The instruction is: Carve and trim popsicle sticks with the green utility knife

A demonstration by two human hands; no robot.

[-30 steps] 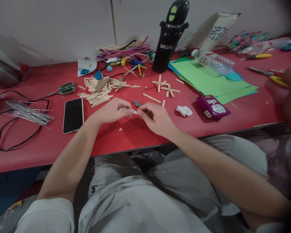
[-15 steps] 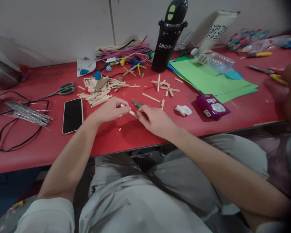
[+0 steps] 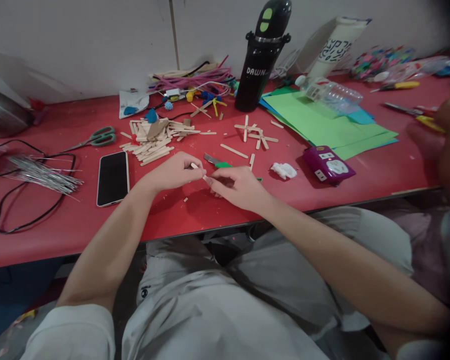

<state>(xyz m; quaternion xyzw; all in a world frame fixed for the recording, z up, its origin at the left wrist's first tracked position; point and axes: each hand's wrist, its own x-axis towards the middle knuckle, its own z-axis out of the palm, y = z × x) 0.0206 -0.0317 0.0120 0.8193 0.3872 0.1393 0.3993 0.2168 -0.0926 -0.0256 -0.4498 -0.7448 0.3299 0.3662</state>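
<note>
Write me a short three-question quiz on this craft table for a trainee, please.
1. True or false: the phone lies flat on the red table, to the left of the left hand.
2. Multiple choice: what do the left hand and the right hand pinch between their fingertips? A) a short wooden stick piece B) scissors C) green paper
3. Short answer: which word is printed on the black bottle?
Key: 1 true; 2 A; 3 DAWN.
</note>
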